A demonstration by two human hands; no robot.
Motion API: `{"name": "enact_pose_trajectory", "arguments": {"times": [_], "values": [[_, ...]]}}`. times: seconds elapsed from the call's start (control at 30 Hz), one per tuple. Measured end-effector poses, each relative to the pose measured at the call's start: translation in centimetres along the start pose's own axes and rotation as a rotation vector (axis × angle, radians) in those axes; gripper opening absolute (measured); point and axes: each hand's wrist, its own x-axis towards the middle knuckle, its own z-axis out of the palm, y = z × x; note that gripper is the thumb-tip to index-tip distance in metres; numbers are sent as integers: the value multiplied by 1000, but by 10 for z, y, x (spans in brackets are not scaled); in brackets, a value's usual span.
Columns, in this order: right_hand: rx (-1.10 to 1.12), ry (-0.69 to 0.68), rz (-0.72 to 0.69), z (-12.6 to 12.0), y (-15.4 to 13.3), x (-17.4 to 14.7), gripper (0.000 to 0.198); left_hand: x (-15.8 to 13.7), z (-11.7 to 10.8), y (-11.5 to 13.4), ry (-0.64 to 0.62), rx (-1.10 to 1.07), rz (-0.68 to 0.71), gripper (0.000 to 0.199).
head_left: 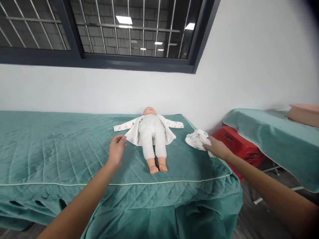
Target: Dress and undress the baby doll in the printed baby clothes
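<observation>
A baby doll (151, 127) with a white cloth body lies on its back on the green quilted bed cover, feet towards me. It wears a white printed shirt (134, 134), spread open at the front, with both sleeves stretched out sideways. My left hand (116, 150) is beside the shirt's left flap, fingers loosely bent and apart, fingertips close to the cloth edge; I see nothing held in them. On the right, my right hand (216, 147) grips a crumpled white baby garment (196, 139) with green prints near the bed's right edge.
The green bed cover (62, 149) hangs over the front edge. Right of the bed are red plastic stools (236, 142) and another green-covered table (279, 139) bearing a pink basin (304, 114). Behind stands a white wall with a barred window (134, 63).
</observation>
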Motion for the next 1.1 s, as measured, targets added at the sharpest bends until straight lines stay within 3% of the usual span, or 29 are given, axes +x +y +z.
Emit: {"name": "enact_pose_trajectory", "arguments": {"times": [0.07,0.17,0.27,0.37,0.5,0.6,0.67,0.77,0.83,0.93,1.0,1.1], "values": [[192,-77,-64,-18,-26,-7,39,-28,13,6,-159,127,123,23],[700,-271,-65,-52,-76,-27,38,-77,37,14,-497,290,277,29],[1058,-452,-125,-84,-129,-55,26,-115,61,24,-718,359,486,63],[1204,-562,-247,-108,-171,-81,16,-130,80,40,-683,329,498,79],[1282,-653,-293,-129,-194,-100,17,-127,82,71,-495,259,349,42],[1117,-543,-329,-140,-182,-101,22,-115,67,99,-453,142,316,37],[822,-445,-342,-146,-168,-98,26,-106,54,119,-475,91,314,39],[435,-234,-401,-153,-158,-101,42,-98,37,148,-560,192,310,45],[384,-89,-559,-156,-167,-111,56,-97,31,165,-597,308,354,45],[453,41,-883,-161,-195,-134,56,-105,28,182,-613,417,495,42],[476,135,-1014,-163,-213,-146,47,-112,28,190,-609,466,586,41],[445,229,-1077,-164,-228,-154,21,-123,27,197,-602,493,669,42]]}}
